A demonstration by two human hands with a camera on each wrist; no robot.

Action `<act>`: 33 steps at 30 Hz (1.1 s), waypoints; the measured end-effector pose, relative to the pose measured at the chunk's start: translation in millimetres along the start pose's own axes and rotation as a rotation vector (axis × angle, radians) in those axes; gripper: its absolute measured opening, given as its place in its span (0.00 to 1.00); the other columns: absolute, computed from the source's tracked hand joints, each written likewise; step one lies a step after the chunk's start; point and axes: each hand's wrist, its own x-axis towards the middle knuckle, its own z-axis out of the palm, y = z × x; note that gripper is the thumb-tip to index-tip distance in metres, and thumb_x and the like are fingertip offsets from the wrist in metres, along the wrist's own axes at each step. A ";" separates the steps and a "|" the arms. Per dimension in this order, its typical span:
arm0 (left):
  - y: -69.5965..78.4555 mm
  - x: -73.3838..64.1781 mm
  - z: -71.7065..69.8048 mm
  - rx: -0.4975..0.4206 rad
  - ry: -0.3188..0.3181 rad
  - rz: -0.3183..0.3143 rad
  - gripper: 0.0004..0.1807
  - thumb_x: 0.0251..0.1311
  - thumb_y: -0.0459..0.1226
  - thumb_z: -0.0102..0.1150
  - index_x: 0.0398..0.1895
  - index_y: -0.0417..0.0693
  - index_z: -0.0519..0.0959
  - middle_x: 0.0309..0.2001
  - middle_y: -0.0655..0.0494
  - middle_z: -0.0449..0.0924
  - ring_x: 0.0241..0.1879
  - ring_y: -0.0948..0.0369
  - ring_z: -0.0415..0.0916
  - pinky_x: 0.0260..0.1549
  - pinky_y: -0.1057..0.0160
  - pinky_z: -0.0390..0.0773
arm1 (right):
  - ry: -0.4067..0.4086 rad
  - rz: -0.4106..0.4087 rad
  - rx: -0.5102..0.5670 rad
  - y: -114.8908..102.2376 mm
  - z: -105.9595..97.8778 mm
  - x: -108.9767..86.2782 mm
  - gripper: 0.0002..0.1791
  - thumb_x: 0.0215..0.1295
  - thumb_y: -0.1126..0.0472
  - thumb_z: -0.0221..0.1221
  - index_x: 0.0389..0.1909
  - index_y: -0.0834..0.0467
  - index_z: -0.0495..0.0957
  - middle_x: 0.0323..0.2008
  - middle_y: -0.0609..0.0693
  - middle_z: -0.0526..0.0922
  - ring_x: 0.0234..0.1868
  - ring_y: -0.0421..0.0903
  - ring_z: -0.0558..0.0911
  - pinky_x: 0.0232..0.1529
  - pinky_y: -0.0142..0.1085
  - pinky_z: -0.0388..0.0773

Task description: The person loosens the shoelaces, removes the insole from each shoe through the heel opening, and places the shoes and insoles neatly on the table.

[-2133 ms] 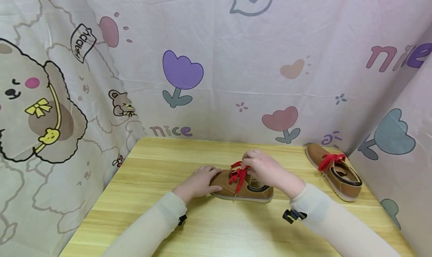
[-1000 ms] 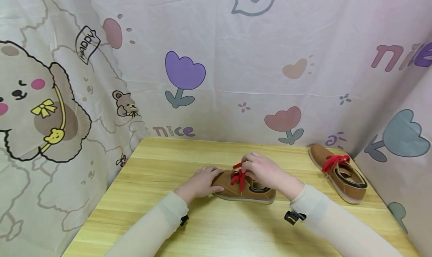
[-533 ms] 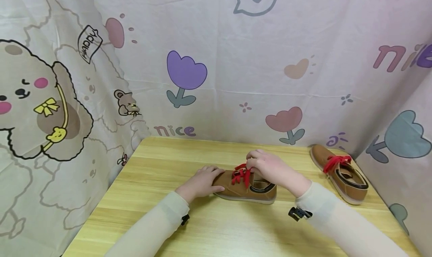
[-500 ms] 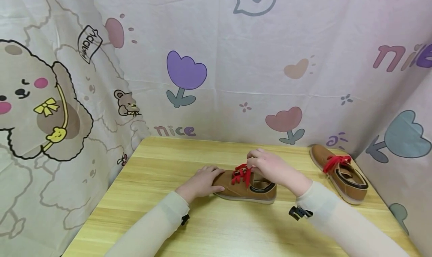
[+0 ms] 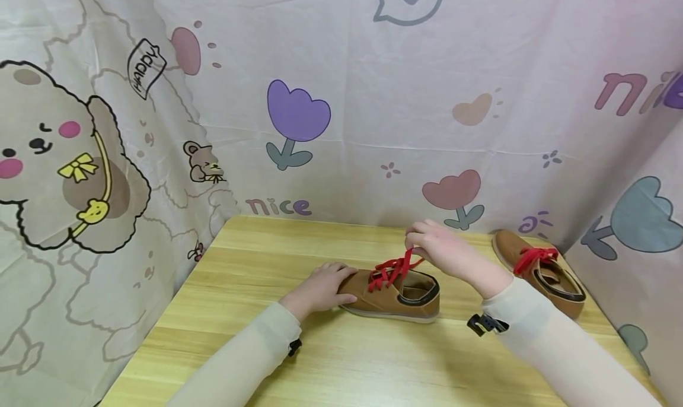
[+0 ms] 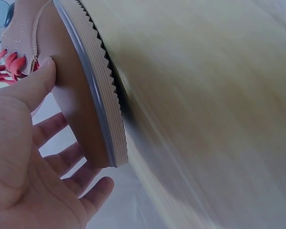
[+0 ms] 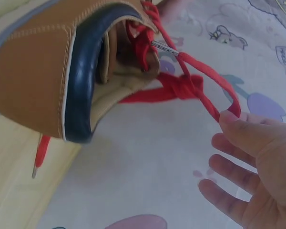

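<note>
A brown leather shoe [image 5: 381, 303] with red laces stands on the table, its toe to the left. My left hand [image 5: 320, 288] grips the toe, with the thumb on the near side and the fingers round the far side, as the left wrist view shows. Above the shoe's opening, my right hand [image 5: 448, 251] pinches a red shoelace [image 7: 205, 69] between thumb and forefinger. The lace is bent into a loop there, and its metal tip [image 7: 164, 47] points back at the shoe. A knot [image 7: 181, 87] shows in the lace beyond. The other lace end [image 7: 42, 152] hangs by the shoe's side.
A matching brown shoe [image 5: 565, 303] with tied red laces stands at the table's right back corner, partly behind my right sleeve. A printed curtain [image 5: 341, 98] hangs behind the wooden table [image 5: 256, 247] and along both sides.
My right hand has risen and moved right, drawing the pinched lace up from the shoe. The shoe's opening now shows more fully. My left hand has kept its hold on the toe.
</note>
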 end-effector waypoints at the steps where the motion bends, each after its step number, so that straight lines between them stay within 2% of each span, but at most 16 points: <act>1: 0.0 0.2 0.4 0.004 0.000 0.001 0.38 0.65 0.59 0.58 0.74 0.54 0.66 0.69 0.49 0.68 0.67 0.48 0.65 0.67 0.45 0.63 | 0.004 0.013 0.002 1.2 -1.5 -0.8 0.09 0.57 0.68 0.71 0.31 0.52 0.80 0.40 0.47 0.80 0.42 0.48 0.77 0.40 0.40 0.79; 5: 0.1 0.5 1.8 0.018 -0.002 0.001 0.38 0.66 0.60 0.57 0.74 0.55 0.66 0.69 0.49 0.68 0.68 0.48 0.65 0.67 0.46 0.63 | 0.004 0.072 -0.008 4.6 -8.8 -3.8 0.08 0.59 0.66 0.69 0.32 0.52 0.80 0.38 0.45 0.79 0.39 0.47 0.77 0.37 0.40 0.79; 11: 0.4 0.2 1.9 0.021 -0.006 -0.009 0.38 0.66 0.60 0.57 0.75 0.55 0.66 0.69 0.49 0.68 0.68 0.48 0.64 0.67 0.45 0.62 | -0.004 0.118 -0.026 12.2 -18.6 -6.1 0.07 0.60 0.66 0.69 0.33 0.53 0.81 0.38 0.46 0.79 0.40 0.47 0.77 0.37 0.41 0.79; 18: 0.3 -0.4 1.9 0.037 -0.007 -0.007 0.38 0.66 0.60 0.57 0.75 0.56 0.66 0.69 0.48 0.68 0.68 0.48 0.65 0.67 0.46 0.63 | -0.017 0.205 -0.052 31.3 -32.3 -10.6 0.05 0.64 0.67 0.66 0.36 0.55 0.81 0.40 0.49 0.79 0.40 0.50 0.75 0.36 0.44 0.78; 33: -0.3 -1.2 0.6 0.057 -0.007 -0.015 0.37 0.66 0.60 0.56 0.74 0.56 0.66 0.69 0.49 0.68 0.68 0.48 0.65 0.67 0.46 0.63 | -0.003 0.422 -0.050 68.8 -47.4 -18.8 0.05 0.65 0.70 0.63 0.38 0.59 0.80 0.45 0.57 0.79 0.48 0.60 0.77 0.44 0.57 0.76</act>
